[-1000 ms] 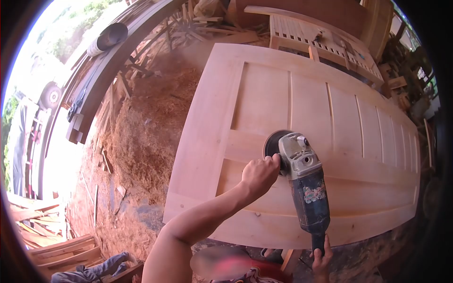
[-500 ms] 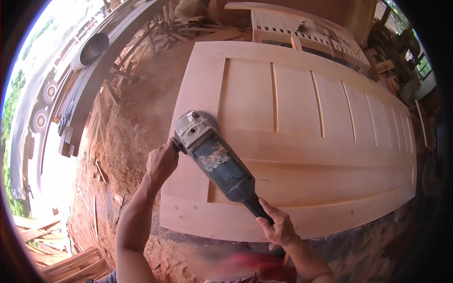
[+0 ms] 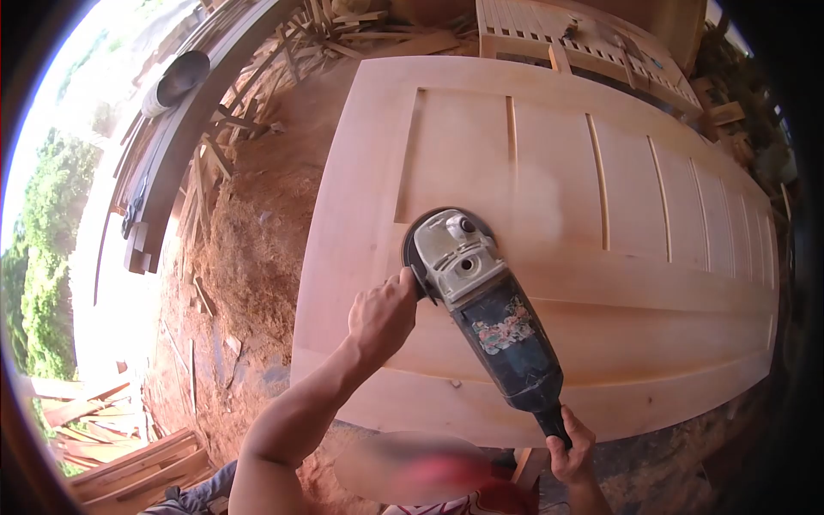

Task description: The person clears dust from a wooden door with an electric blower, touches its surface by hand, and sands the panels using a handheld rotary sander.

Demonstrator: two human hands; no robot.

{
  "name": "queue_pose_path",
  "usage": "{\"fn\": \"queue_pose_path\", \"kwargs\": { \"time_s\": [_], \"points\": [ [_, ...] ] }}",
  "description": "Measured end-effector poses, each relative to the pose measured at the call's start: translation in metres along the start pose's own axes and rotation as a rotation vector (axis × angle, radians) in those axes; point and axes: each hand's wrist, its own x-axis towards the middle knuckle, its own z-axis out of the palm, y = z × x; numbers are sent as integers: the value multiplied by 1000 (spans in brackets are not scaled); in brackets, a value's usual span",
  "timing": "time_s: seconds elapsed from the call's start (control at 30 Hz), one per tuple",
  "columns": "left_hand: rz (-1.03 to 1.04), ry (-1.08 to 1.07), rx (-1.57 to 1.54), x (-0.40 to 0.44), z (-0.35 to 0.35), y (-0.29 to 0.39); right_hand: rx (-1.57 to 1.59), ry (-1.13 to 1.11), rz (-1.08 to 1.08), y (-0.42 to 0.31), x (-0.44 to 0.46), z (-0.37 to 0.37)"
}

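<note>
An angle grinder [image 3: 506, 330] with a metal head, a dark body and a worn floral sticker lies across the lower left part of a pale wooden door panel [image 3: 343, 215]. Its round disc [image 3: 448, 215] is over the wood near the corner of a recessed panel; whether it touches the surface is hard to tell. Wrapped round the side handle by the grinder's head is my left hand [image 3: 383, 316]. My right hand [image 3: 573, 446] grips the rear handle at the bottom. Several grooves run across the door's upper section.
A slatted wooden piece [image 3: 592, 51] stands beyond the door with small items on it. To the left, a long beam [image 3: 184, 129] carries a cylindrical container [image 3: 176, 83]. Sawdust [image 3: 257, 266] and offcuts cover the ground. Stacked boards [image 3: 142, 472] lie at the lower left.
The grinder has moved right across the door, away from its left edge, with both hands on it. The view has also shifted slightly.
</note>
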Motion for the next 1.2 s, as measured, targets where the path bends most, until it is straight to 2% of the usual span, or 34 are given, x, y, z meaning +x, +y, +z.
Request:
{"fn": "queue_pose_path", "kwargs": {
  "time_s": [0.1, 0.13, 0.23, 0.27, 0.37, 0.5, 0.53, 0.67, 0.77, 0.9, 0.97, 1.03, 1.1, 1.2],
  "points": [
    [30, -10, -34, 2, 7, 18, -21, 29, -20, 8, -11, -13],
    [30, -40, -34, 3, 5, 29, -32, -22, 53, 14, -21, -21],
    [47, -88, -31, 9, 12, 53, -35, 52, 173, 37, -52, -29],
    [72, -100, -7, 11, 12, 66, 16, 63, 293, 37, -58, -34],
    [142, -109, -37, 21, 21, 105, 49, 129, 324, 69, -88, -53],
    [294, -44, -91, 32, 42, 169, 97, 294, 403, 94, -126, -76],
    [330, -33, -108, 37, 50, 189, 141, 273, 470, 95, -137, -88],
    [568, 65, -85, 54, 72, 242, 84, 350, 496, 80, -137, -100],
    [612, 190, -76, 52, 72, 227, 63, 353, 494, 61, -122, -91],
    [379, 74, -98, 36, 42, 144, 38, 239, 429, 35, -87, -59],
    [272, 89, -77, 16, 23, 87, 10, 50, 310, 16, -55, -44],
    [100, 11, -65, -2, 9, 29, 124, -81, 381, 6, -28, -26],
    [-18, 80, -68, -15, 2, -27, 95, -150, 128, -1, 14, 3],
    [-119, 174, -19, -7, -23, -83, 63, -197, -49, -29, 80, 37]
  ]
}}
